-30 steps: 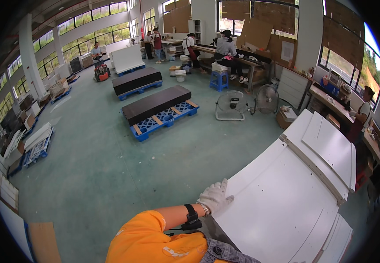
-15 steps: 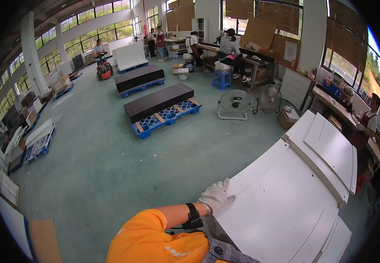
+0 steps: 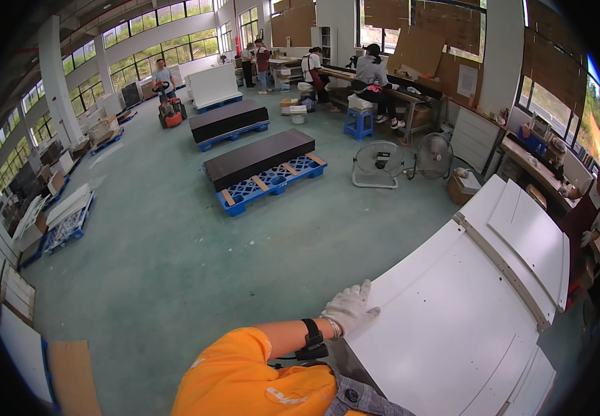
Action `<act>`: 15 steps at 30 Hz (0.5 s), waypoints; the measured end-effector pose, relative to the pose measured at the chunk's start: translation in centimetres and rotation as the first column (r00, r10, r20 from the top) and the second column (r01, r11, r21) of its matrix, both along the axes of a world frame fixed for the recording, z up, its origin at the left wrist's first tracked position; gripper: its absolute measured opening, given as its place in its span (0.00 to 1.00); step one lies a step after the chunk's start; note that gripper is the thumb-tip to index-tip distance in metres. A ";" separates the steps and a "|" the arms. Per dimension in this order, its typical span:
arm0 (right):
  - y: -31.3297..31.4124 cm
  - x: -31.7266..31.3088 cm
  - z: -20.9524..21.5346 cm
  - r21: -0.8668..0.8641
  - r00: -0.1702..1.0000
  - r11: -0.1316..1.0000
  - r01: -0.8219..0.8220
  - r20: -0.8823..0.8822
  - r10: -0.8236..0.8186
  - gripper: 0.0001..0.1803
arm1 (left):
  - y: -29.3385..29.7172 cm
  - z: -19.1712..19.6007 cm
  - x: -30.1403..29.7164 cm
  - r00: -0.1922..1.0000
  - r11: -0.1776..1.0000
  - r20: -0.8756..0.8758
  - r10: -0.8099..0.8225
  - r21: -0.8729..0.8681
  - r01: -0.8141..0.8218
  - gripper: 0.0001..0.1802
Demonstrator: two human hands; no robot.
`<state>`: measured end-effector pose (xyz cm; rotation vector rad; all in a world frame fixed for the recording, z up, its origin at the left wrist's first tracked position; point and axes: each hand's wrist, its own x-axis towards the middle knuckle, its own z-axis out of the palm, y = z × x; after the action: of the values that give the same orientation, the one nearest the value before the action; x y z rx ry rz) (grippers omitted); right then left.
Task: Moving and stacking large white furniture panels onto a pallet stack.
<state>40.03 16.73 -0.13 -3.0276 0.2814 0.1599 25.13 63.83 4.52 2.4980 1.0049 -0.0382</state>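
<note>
My left hand point(image 3: 352, 309), in a white work glove, rests at the left edge of a large white panel point(image 3: 438, 305). Its fingers are stretched out and apart, touching the panel's edge and face. Small dark holes dot the panel. Across its far part lies a narrow beige-grey strip point(image 3: 501, 270), also with holes. Beyond the strip lies a smaller white panel point(image 3: 532, 239). A black band with a small dark device point(image 3: 312, 340) circles my left wrist. My right hand does not show.
On the floor ahead, blue pallets point(image 3: 279, 182) carry stacks of dark boards point(image 3: 258, 159). Two floor fans point(image 3: 376, 165) stand right of them. A person point(image 3: 163, 78) is at a red pallet truck point(image 3: 172, 112) far left. Another person point(image 3: 587, 215) stands at the right-hand bench.
The whole view has shifted slightly right and down. My left hand stays at the panel's edge. The person with the pallet truck looks nearer, and the person at right has moved.
</note>
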 end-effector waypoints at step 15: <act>-1.0 -0.3 -0.3 -0.003 0.999 0.999 -0.052 0.003 0.052 0.36 | -0.4 1.1 -0.5 0.999 1.000 -0.043 0.014 0.001 -0.014 0.43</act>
<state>39.73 15.73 -0.44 -3.0395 0.2033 0.1594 24.58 63.41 5.60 2.5002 1.0395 -0.0872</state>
